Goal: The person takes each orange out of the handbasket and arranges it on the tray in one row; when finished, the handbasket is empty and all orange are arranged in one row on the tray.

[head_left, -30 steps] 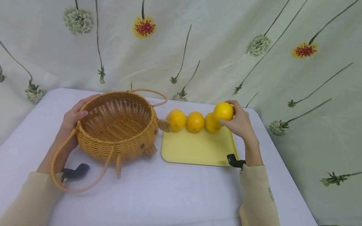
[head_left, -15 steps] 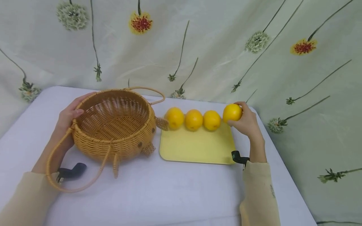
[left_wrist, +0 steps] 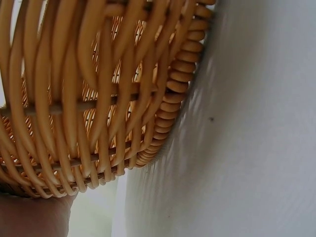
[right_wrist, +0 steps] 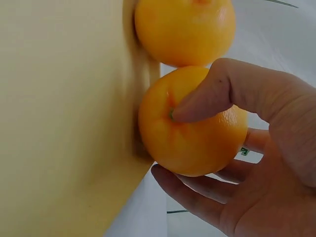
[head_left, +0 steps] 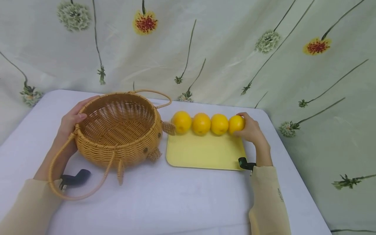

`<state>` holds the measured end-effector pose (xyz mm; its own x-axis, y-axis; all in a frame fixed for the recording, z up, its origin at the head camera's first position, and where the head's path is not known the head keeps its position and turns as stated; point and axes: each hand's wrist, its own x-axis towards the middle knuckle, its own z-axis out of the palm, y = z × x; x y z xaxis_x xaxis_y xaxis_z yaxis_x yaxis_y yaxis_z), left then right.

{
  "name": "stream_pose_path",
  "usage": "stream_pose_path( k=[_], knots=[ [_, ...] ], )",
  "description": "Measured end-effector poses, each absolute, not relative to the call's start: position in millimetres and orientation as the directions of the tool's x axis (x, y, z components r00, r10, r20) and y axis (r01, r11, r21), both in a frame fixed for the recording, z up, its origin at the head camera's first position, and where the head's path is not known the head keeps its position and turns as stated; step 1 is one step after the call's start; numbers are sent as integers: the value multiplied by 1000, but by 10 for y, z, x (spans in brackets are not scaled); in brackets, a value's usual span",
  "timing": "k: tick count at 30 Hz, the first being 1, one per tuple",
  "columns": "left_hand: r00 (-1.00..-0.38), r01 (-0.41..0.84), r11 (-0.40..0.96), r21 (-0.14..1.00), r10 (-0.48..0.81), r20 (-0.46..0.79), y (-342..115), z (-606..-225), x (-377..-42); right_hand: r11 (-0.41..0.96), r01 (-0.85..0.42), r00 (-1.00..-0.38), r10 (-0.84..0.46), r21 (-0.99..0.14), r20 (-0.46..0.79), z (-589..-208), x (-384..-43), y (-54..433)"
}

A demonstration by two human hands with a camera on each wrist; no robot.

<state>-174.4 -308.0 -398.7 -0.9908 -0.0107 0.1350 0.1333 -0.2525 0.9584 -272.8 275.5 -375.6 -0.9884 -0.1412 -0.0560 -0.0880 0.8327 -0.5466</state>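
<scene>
My left hand (head_left: 70, 122) grips the left rim of a round wicker basket (head_left: 138, 147), thumb over the edge and fingers behind the outer wall. Inside, the basket shows only its woven floor. My right hand (head_left: 251, 130) holds an orange (right_wrist: 192, 138) at the right end of a row, with the thumb near its green stem spot and the fingers curled round the far side. That orange sits at the back right corner of a yellow tray (head_left: 205, 151). Several oranges stand in line along the tray's back edge, among them a neighbouring orange (head_left: 219, 124) right beside the held one.
A long basket handle (head_left: 80, 197) loops over the left forearm, and another handle (head_left: 155, 91) sticks out at the back. A woven ear-like flap (head_left: 168, 128) overlaps the tray's left edge. Behind the white-covered table (head_left: 164, 202) hangs a flowered cloth (head_left: 229, 49).
My right hand has carried the orange right and down from in front of its neighbour to the row's right end. The left hand keeps its grip on the basket.
</scene>
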Motion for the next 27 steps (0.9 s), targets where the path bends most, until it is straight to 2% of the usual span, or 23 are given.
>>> stream_pose_path(
  k=[5, 14, 22, 27],
  knots=[
    [-993, 119, -243, 963, -20, 118, -3090, -3969, -1735, 823, -92, -977, -184, -561, -109, -3773, -2748, 2732],
    [-992, 122, -230, 965, -23, 120, -3090, -3967, -1724, 847, -45, -968, -168, -530, -185, -3711, -2695, 2708],
    [-991, 135, -310, 941, -26, 133, -3084, -3929, -1742, 876, 51, -972, -67, -479, -226, -3746, -2687, 2749],
    [-988, 153, -242, 958, -59, 143, -3088, -3888, -1720, 874, 61, -980, -40, -482, -196, -3816, -2706, 2755]
  ],
)
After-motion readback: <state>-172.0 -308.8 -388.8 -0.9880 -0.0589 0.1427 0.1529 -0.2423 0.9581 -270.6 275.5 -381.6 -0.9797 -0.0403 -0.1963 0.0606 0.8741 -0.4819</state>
